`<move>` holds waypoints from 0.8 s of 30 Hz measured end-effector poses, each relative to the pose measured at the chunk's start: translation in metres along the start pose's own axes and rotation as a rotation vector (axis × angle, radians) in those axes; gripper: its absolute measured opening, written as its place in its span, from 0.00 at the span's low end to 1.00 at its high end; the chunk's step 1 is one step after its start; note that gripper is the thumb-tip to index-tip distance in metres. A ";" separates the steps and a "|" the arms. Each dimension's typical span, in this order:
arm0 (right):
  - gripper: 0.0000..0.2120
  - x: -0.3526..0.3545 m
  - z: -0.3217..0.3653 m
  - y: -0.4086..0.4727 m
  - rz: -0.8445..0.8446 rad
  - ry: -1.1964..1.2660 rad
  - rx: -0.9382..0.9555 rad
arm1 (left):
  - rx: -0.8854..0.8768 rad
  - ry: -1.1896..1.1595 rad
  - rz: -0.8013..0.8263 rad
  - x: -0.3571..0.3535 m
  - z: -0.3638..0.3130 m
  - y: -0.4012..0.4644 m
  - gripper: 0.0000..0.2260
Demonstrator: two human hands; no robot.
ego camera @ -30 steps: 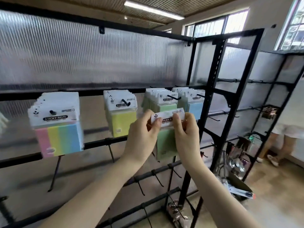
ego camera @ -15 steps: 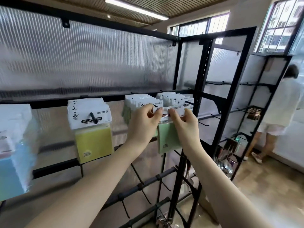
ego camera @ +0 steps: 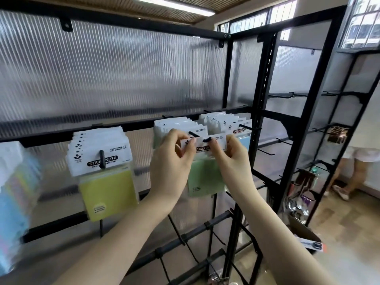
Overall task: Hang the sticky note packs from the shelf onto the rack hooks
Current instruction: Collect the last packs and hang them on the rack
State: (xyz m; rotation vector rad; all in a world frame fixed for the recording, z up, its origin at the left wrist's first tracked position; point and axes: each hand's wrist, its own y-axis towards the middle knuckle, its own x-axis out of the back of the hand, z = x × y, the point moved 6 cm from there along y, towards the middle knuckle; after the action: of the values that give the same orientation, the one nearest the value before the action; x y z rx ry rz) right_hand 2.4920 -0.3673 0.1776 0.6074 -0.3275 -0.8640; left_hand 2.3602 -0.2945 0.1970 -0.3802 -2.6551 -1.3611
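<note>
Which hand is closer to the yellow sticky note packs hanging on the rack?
Left. The left hand pinches the green sticky note pack just right of the yellow sticky note packs; the right hand pinches its far side, farther away.

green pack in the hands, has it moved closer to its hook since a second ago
Yes. The green pack went up and toward the rack; its header now sits at the hook tip, earlier below it.

Ribbed translucent panels (ego camera: 102, 75), slatted ceiling (ego camera: 82, 5), barred windows (ego camera: 253, 23)
</note>
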 end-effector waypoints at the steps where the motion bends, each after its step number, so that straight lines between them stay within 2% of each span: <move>1: 0.15 -0.001 -0.003 0.000 0.005 -0.010 0.003 | 0.011 0.034 -0.047 0.002 0.002 -0.001 0.08; 4: 0.12 -0.002 -0.014 0.002 0.003 -0.016 -0.011 | 0.052 0.101 -0.157 0.007 0.008 -0.003 0.11; 8: 0.10 -0.010 -0.032 0.005 0.108 -0.073 -0.109 | 0.149 0.146 -0.203 0.006 0.019 -0.008 0.14; 14: 0.17 -0.012 -0.046 0.008 0.188 -0.132 -0.238 | 0.350 0.177 -0.257 0.000 0.032 -0.024 0.15; 17: 0.21 -0.013 -0.045 0.006 0.231 -0.148 -0.293 | 0.457 0.240 -0.242 -0.002 0.034 -0.041 0.14; 21: 0.18 -0.006 -0.048 -0.009 0.295 -0.176 -0.325 | 0.570 0.339 -0.201 0.003 0.035 -0.079 0.08; 24: 0.15 -0.001 -0.066 -0.036 0.417 -0.182 -0.450 | 0.661 0.358 -0.139 0.013 0.037 -0.114 0.04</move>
State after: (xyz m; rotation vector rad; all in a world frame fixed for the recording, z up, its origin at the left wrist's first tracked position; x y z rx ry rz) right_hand 2.5023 -0.3605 0.1039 0.0347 -0.3919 -0.5611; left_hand 2.3154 -0.3266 0.0899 0.1185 -2.6457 -0.4450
